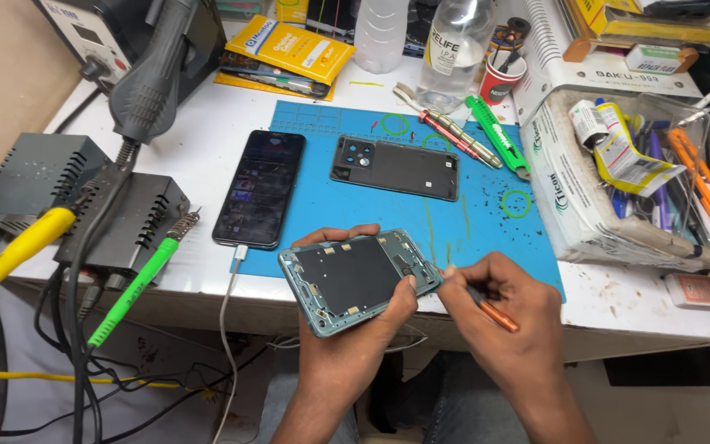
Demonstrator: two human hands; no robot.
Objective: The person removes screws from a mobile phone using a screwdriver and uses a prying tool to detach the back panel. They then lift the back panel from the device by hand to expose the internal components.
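both hands grip: left (355, 329) opened phone (355, 279), right (503, 316) orange screwdriver (495, 311), near back cover (396, 167).

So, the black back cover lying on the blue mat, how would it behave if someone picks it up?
The back cover looks thin and flat, so probably light and slightly flexible. Lying flush on the blue mat, it may be hard to lift by an edge. Its smooth surface could be slippery.

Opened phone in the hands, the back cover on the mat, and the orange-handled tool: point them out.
opened phone (353, 278), head view, its dark inner plate
back cover (404, 168), head view, its flat middle
orange-handled tool (499, 316), head view, its orange handle
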